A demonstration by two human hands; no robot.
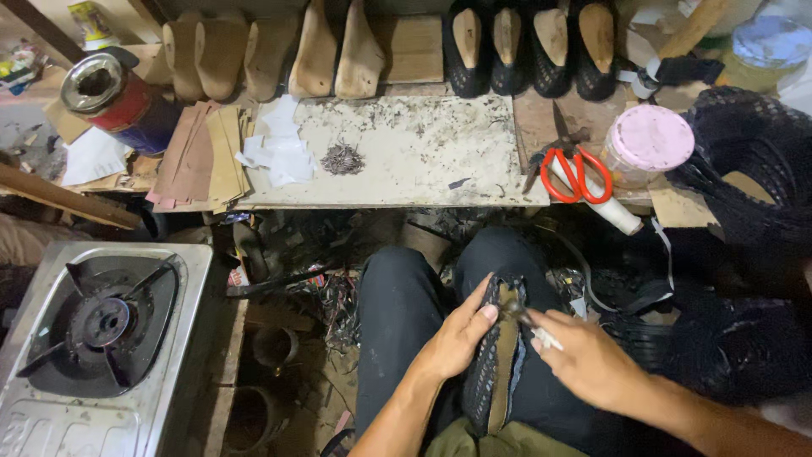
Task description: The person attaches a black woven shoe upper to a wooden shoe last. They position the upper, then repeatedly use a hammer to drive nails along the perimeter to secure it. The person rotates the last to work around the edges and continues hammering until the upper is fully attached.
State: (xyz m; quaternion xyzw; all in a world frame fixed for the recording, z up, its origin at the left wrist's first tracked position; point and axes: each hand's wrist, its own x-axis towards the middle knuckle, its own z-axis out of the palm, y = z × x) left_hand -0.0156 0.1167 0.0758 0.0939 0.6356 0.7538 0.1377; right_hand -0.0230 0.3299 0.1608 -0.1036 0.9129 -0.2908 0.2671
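A white, scuffed work board [423, 152] lies ahead. Below it, on the person's lap, rests a black woven shoe upper on a tan last [497, 355]. The left hand [457, 338] curls around its side, fingers closed on the mesh. The right hand [588, 364] pinches a small metal tool [518, 313] against the sole. On the board sits a small heap of nails [342, 158].

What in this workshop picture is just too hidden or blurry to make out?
Head view only:
- Tool tip in the right hand: motion-blurred against the shoe.
- Left hand: its palm side is pressed on the shoe, hidden.
- Small dark pile on the board: pieces too small to identify.
- Gas stove: cut off by the left edge.
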